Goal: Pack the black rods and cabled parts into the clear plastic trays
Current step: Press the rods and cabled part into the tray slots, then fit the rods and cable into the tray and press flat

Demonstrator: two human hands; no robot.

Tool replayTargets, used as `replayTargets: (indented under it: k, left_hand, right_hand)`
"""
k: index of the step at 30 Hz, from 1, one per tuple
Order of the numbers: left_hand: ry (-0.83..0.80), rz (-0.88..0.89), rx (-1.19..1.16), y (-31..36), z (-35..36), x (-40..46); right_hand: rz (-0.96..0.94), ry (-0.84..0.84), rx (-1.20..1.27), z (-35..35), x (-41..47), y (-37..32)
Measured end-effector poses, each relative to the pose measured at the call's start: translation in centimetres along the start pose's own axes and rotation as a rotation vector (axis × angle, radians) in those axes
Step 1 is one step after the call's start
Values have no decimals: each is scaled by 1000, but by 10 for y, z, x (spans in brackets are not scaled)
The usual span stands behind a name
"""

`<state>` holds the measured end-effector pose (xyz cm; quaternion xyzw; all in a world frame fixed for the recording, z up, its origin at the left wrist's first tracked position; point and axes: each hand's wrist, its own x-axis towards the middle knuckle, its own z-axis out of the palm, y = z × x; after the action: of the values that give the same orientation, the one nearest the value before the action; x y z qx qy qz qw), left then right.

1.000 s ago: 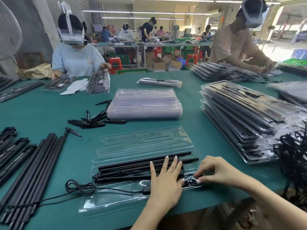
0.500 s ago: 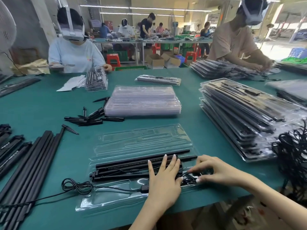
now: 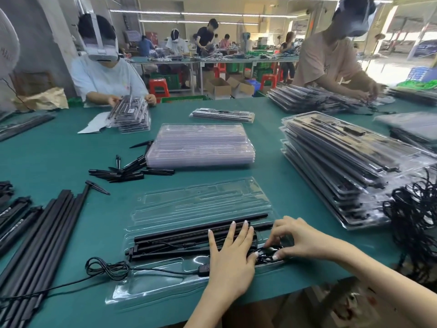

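Green table (image 3: 71, 157) is covered with an open clear tray (image 3: 201, 204) where black rods (image 3: 179, 235) are pressed by the flat left hand (image 3: 230, 256); a cable bundle (image 3: 267, 253) (right end) is pinched by the right hand (image 3: 298, 240).

bright overhead tubes, daylight glare right, edges warped

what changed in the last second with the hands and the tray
Little changed. The right hand keeps working the cable bundle into the tray's near right corner, fingers curled tighter on it. The left hand stays flat on the black rods. The clear tray has not shifted.
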<state>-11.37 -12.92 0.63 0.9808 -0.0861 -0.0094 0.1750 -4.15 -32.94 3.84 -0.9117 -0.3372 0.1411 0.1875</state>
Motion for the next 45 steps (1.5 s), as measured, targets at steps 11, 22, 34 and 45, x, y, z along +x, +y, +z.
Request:
replayTargets:
  k: [11,22,34,45]
  left_hand:
    - [28,-110,-53,13,2,3]
    - [13,-136,-58,17,-2,4]
    - [64,-89,-33,14,0,-3]
    - [266,-30,113,16,0,-11]
  right_hand:
    - [-25,260,20,21,-8,0]
    - [341,375,863,-16,57,4]
    - [235,758,1204,-31,75,-15]
    - [-124,459,629,-13,-6,9]
